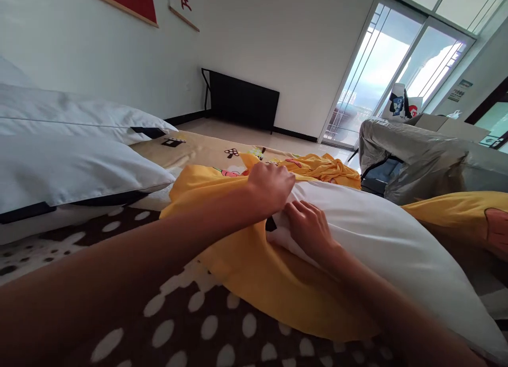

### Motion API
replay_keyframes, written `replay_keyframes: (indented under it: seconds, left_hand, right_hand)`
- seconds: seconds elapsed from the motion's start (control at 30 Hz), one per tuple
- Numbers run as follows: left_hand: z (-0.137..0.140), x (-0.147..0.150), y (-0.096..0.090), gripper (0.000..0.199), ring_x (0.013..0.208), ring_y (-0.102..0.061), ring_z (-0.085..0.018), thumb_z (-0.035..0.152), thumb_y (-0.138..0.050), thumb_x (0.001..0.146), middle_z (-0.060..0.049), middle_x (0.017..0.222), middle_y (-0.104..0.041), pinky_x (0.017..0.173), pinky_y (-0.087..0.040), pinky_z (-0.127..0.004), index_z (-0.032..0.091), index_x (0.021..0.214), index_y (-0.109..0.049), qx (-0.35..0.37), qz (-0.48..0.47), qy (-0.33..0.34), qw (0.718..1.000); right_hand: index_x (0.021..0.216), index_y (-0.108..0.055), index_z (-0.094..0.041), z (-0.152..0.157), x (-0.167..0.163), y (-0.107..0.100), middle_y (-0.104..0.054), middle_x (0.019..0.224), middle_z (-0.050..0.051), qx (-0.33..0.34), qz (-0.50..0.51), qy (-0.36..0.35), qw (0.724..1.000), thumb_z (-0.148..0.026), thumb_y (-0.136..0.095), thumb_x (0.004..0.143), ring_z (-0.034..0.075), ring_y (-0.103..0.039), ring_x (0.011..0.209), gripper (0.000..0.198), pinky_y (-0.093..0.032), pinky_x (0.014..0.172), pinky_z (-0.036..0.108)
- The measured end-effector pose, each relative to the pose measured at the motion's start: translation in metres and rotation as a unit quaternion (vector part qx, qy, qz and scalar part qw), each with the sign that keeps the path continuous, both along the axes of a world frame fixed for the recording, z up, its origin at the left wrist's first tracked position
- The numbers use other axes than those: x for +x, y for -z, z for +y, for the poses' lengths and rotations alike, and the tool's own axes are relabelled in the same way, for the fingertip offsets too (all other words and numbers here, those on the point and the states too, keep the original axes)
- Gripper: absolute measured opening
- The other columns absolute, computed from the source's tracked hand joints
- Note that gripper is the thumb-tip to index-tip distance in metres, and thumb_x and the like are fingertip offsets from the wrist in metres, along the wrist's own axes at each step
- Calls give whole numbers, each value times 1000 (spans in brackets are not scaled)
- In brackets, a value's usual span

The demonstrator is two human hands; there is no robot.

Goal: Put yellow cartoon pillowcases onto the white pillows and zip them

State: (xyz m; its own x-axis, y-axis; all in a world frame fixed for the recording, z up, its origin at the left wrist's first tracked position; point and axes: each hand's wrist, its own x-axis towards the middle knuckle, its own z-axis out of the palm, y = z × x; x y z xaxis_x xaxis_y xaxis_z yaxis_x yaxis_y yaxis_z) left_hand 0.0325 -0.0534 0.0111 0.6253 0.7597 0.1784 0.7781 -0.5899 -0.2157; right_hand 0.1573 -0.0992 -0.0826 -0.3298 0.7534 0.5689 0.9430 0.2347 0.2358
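A white pillow (377, 232) lies in front of me, its near end partly inside a yellow pillowcase (234, 258). My left hand (272, 187) is closed on the pillowcase's edge at the top of the opening. Just below and to the right, my right hand (309, 224) has its fingers curled against the pillow's corner, gripping the white fabric. A small black patch shows beside it at the opening. The fingertips of both hands are partly hidden by the cloth. The yellow fabric spreads out under the pillow and my right forearm.
Beneath everything is a brown blanket with white spots (210, 327). White pillows (79, 168) are stacked at left. More yellow cloth lies bunched (325, 168) behind and another yellow piece (460, 211) at right. A plastic-covered object (436, 150) and a black panel (244, 99) stand beyond.
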Motion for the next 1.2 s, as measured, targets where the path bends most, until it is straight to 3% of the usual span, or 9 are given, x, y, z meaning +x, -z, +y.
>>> replay_keyframes:
  seconds: [0.1, 0.2, 0.3, 0.37, 0.6, 0.77, 0.9, 1.1, 1.2]
  left_hand:
    - [8, -27, 15, 32, 89, -58, -25, 10, -52, 77, -12, 94, -61, 75, -43, -33, 13, 109, -56, 34, -18, 35, 999]
    - [13, -52, 40, 28, 100, -53, -27, 8, -48, 79, -14, 108, -57, 83, -41, -38, 15, 105, -57, 99, -22, 177, 979]
    - [18, -66, 58, 20, 99, -53, -22, 13, -43, 87, -9, 99, -61, 91, -35, -36, 19, 84, -62, 62, 3, 352, 934]
    - [22, -69, 62, 22, 91, -55, -19, 15, -45, 88, -6, 86, -64, 90, -35, -33, 19, 74, -61, 17, 39, 392, 919]
    - [8, -73, 54, 25, 61, -58, -19, 22, -52, 81, -9, 65, -67, 72, -40, -35, 14, 62, -66, 43, 97, 242, 965]
    - [-38, -60, 67, 29, 53, -59, -21, 34, -54, 77, -10, 56, -64, 60, -43, -35, 15, 60, -68, -39, 58, 289, 955]
    - [-64, -29, 65, 28, 67, -62, -24, 37, -55, 74, -13, 71, -67, 61, -47, -35, 11, 74, -66, -77, -74, 318, 942]
    - [-53, 3, 43, 17, 73, -62, -21, 27, -51, 74, -7, 80, -67, 64, -48, -32, 14, 72, -62, -147, -227, 293, 917]
    - [-44, 2, 45, 14, 79, -59, -20, 22, -50, 76, -7, 83, -65, 72, -48, -32, 15, 78, -62, -130, -234, 319, 909]
  right_hand:
    - [101, -62, -17, -20, 2, 7, -65, 82, 5, 28, -20, -22, 999, -17, -46, 89, 17, -55, 75, 21, -36, 69, 28]
    - [122, -55, -13, -47, 0, 22, -64, 109, 12, 42, -65, -48, 996, -33, -45, 91, 22, -54, 95, 38, -37, 83, 35]
    - [134, -45, -16, -67, -1, 39, -50, 135, 14, 25, -116, -36, 992, -34, -45, 90, 29, -45, 117, 48, -31, 93, 43]
    - [138, -41, -19, -72, 0, 45, -44, 140, 14, 16, -141, -16, 990, -27, -43, 90, 31, -41, 123, 49, -31, 92, 46]
    - [131, -50, -10, -58, 17, 31, -53, 133, 13, 63, -168, -3, 984, -11, -36, 90, 28, -48, 120, 43, -35, 91, 43]
    - [122, -57, -10, -49, 20, 24, -61, 124, 11, 96, -183, -22, 978, -9, -39, 91, 26, -55, 114, 36, -35, 87, 39]
    - [115, -62, -15, -39, 25, 14, -65, 118, 7, 79, -139, -49, 986, -12, -39, 91, 23, -57, 110, 34, -33, 87, 37]
    - [101, -69, -22, -38, 44, -15, -67, 113, 7, -78, 26, -107, 991, -22, -47, 85, 21, -55, 112, 27, -37, 91, 37]
    - [89, -69, -20, -53, 48, -24, -69, 98, 7, -221, 185, -140, 947, -25, -49, 82, 21, -59, 97, 22, -43, 85, 35]
